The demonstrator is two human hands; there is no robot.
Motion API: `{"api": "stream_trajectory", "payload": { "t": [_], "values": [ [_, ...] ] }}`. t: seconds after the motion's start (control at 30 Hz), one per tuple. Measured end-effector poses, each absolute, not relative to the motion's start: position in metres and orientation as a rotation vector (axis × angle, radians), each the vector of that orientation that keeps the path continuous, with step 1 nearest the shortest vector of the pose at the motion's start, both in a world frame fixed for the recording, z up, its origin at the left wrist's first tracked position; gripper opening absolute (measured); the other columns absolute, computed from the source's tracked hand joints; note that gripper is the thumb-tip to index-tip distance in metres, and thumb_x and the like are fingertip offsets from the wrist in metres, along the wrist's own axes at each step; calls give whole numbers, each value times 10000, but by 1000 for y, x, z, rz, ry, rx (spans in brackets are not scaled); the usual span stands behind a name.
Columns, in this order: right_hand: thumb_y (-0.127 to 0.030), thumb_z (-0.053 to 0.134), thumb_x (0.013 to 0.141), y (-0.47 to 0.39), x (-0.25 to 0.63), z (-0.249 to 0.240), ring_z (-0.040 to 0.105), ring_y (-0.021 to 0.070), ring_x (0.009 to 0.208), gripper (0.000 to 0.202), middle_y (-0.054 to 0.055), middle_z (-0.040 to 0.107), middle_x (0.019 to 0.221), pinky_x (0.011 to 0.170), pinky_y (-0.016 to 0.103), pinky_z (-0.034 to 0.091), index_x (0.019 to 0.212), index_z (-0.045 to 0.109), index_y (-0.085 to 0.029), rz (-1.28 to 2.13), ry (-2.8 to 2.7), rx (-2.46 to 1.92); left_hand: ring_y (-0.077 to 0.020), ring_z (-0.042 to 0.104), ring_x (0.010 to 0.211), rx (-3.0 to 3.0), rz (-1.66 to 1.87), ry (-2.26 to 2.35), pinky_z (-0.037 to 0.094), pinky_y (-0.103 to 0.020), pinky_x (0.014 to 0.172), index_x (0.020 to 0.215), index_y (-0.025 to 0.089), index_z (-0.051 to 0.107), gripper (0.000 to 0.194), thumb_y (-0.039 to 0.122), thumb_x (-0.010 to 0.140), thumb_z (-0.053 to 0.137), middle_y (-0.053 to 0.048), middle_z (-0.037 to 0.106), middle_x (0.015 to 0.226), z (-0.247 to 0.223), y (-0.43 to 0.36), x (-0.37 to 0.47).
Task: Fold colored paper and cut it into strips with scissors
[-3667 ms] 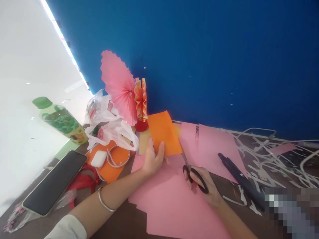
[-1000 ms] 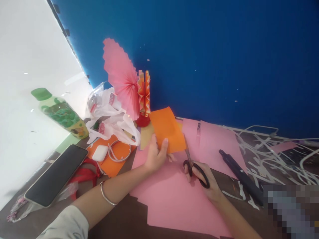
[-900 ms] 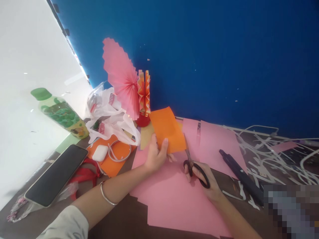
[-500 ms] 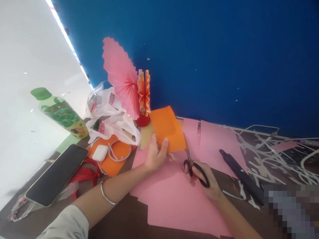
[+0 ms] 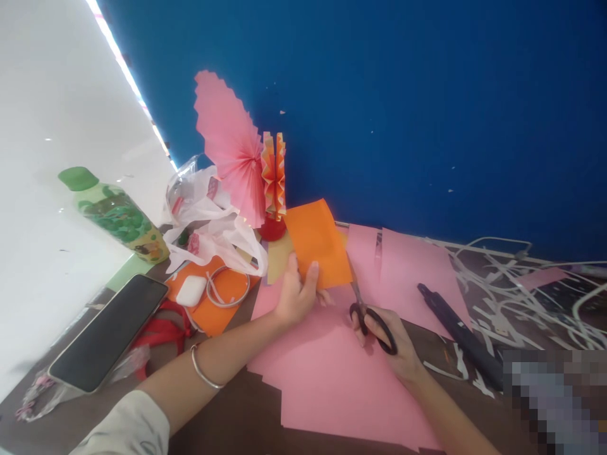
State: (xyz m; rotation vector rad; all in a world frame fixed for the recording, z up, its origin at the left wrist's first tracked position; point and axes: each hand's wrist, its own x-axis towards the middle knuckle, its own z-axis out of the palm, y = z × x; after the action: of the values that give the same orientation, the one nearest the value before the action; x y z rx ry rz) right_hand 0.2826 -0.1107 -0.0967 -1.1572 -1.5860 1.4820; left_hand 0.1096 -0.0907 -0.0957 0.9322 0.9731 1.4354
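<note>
My left hand (image 5: 298, 292) pinches the lower edge of an orange sheet of paper (image 5: 318, 243), thumb in front and fingers partly behind it. In my right hand (image 5: 386, 338) is a pair of scissors (image 5: 374, 325) with black handles. Their blades meet the right edge of the orange sheet near its lower right corner; the blade tips are partly hidden by the paper. Both hands are above pink sheets of paper (image 5: 341, 385) spread on the dark table.
Behind stand a pink pleated paper fan (image 5: 230, 151) and an orange folded paper piece (image 5: 274, 180). To the left are a bottle (image 5: 118, 218), a plastic bag (image 5: 218, 243), a phone (image 5: 109, 332) and a white case (image 5: 191, 291). White cables (image 5: 512, 300) and a long black object (image 5: 458, 335) lie right.
The orange sheet has shifted very slightly up and left in my left hand. The scissors stay at its right edge, almost unmoved.
</note>
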Motion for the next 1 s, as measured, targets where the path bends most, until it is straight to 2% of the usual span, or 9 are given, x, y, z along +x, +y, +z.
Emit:
{"api": "stream_trajectory", "payload": {
  "t": [0.6,1.0],
  "values": [
    [-569,532,738,-113,278,-94,390,98,384,431,-13,461,435,357,239,262,594,500,-163,1522,-1485,-1251,-68,527,339,953,1441,985,429,-161,350,924,214,292,389,545,801,456,75,535,614,-96,-90,108],
    [-582,554,713,-113,277,-94,386,89,360,442,-21,452,426,342,227,258,587,499,-162,1544,-1445,-1286,-89,527,335,974,1436,1001,422,-166,361,948,205,294,368,525,826,431,96,514,491,-97,-90,108]
  ]
}}
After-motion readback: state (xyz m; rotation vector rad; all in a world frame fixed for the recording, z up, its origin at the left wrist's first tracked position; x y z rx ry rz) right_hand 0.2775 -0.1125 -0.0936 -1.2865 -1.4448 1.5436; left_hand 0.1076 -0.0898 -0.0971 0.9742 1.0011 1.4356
